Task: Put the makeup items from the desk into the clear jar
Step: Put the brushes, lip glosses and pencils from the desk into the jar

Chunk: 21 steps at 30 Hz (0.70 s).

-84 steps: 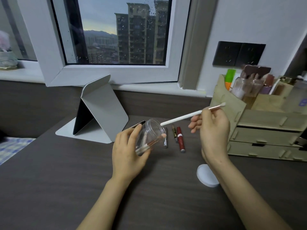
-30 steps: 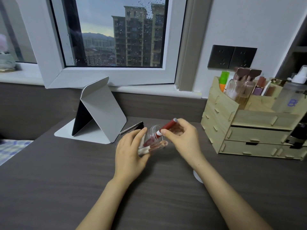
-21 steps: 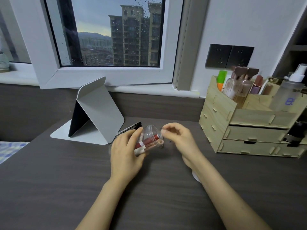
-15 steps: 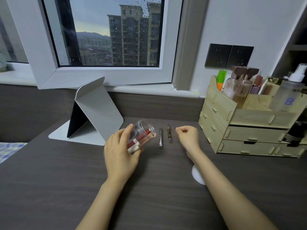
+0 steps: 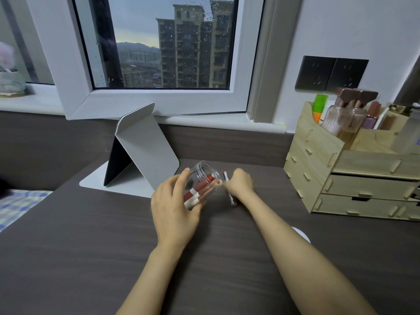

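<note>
My left hand (image 5: 175,208) holds the clear jar (image 5: 204,176) tilted, its open mouth facing up and to the right. Inside lie a red lipstick tube (image 5: 201,186) and pale brush handles. My right hand (image 5: 239,183) is just right of the jar mouth, low on the dark desk (image 5: 91,246), with its fingers curled over a slim silver makeup stick (image 5: 232,198). The stick's ends poke out above and below the hand. Whether a second stick lies under the hand is hidden.
A white round lid (image 5: 303,235) lies on the desk, partly behind my right forearm. A wooden drawer organizer (image 5: 322,169) with bottles stands at the right. A folded grey tablet stand (image 5: 145,151) sits behind the jar, under the window.
The white brush and the red lipstick went into the jar. My right hand then drew back, and it has now come down onto the slim sticks beside the jar.
</note>
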{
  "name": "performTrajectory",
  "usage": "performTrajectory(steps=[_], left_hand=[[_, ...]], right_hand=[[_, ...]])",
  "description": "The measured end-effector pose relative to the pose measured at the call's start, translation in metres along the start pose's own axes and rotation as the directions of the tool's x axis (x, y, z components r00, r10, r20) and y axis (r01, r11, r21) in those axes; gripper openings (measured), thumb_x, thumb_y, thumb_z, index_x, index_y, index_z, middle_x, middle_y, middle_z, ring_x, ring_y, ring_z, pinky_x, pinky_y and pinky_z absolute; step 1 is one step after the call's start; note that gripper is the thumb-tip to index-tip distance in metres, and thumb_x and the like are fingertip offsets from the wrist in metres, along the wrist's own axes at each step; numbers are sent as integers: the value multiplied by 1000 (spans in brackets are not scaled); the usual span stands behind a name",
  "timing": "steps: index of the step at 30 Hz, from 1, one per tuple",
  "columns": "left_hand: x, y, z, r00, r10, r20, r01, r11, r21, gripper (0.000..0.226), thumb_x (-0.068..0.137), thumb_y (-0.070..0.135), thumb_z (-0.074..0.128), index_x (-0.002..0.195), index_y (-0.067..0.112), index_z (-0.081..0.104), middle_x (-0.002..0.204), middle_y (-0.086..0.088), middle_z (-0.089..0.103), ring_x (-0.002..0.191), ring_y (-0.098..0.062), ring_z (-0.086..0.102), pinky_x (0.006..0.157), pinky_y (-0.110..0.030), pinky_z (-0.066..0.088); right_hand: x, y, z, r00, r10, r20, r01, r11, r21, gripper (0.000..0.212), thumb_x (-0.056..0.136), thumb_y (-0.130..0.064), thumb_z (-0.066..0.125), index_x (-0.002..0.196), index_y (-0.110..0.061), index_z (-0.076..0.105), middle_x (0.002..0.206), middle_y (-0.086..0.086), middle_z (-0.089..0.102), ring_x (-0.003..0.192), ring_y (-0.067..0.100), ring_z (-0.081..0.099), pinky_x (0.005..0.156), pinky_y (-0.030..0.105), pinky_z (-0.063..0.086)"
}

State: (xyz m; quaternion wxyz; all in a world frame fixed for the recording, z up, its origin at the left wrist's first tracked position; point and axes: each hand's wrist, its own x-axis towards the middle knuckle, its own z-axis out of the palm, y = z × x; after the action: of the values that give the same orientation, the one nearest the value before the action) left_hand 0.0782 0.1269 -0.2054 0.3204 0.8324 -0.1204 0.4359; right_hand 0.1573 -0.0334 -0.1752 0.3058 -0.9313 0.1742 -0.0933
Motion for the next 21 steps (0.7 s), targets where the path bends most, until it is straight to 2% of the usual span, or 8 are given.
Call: performTrajectory(steps=[1,3,6,8,11,15,18,21], left_hand=[[0,0,1,1000,0,2,0,1000,1,83,55,17,84,128,20,45,105,-9,61,97,-18,46,83,-35,39],[-1,-1,2,1000,0,5,0,1000,3,83,55,17,83,128,21,45,106,-8,61,97,-18,46,83,-36,40],[-2,0,4,1000,15,21,-15,1000,8,81,55,20,84,128,18,48,107,-8,61,98,-19,46,82,-37,41],[-2,2,5,999,42,27,-42,999,3,78,56,22,83,127,18,50,107,-7,60,97,-20,48,82,-37,41],[-2,4,4,996,82,26,-82,997,-3,74,59,25,75,127,19,47,108,-7,60,97,-21,49,82,-35,38],[-3,5,4,990,131,43,-131,991,-16,72,60,24,75,127,19,47,109,-7,61,97,-25,52,87,-36,37],[-4,5,5,989,137,61,-137,991,-15,75,59,23,76,128,21,46,110,-6,61,101,-25,54,96,-41,37],[-5,4,6,987,140,80,-140,990,-9,74,60,24,74,128,24,44,111,-5,62,103,-25,55,101,-40,32]], right_hand=[[-4,-1,-9,999,36,20,-40,967,250,38,85,-10,55,120,5,51,95,18,65,80,29,68,60,30,52],[-15,-2,-33,998,60,-6,-38,710,704,38,84,-1,50,122,6,45,68,11,55,38,10,56,34,19,42],[-45,-2,-70,982,13,-190,176,326,929,38,85,8,48,119,-7,38,66,8,54,36,4,53,40,21,50],[-69,-5,-82,957,-54,-284,289,254,923,36,86,9,51,113,-11,38,69,8,57,44,7,59,50,22,54],[-90,-3,-73,928,-158,-337,372,384,845,26,88,2,54,100,-19,45,78,11,64,54,7,62,53,19,52],[-100,10,-45,913,-264,-310,407,595,693,5,88,-25,58,93,-27,56,79,-2,68,66,0,61,66,19,48],[-107,20,-31,811,-382,-442,549,758,353,30,82,-41,50,94,-20,68,97,-8,67,94,6,55,88,26,45],[-107,25,-26,784,-443,-434,573,785,234,37,84,-40,45,96,-20,73,117,-2,62,112,13,48,99,26,38]])
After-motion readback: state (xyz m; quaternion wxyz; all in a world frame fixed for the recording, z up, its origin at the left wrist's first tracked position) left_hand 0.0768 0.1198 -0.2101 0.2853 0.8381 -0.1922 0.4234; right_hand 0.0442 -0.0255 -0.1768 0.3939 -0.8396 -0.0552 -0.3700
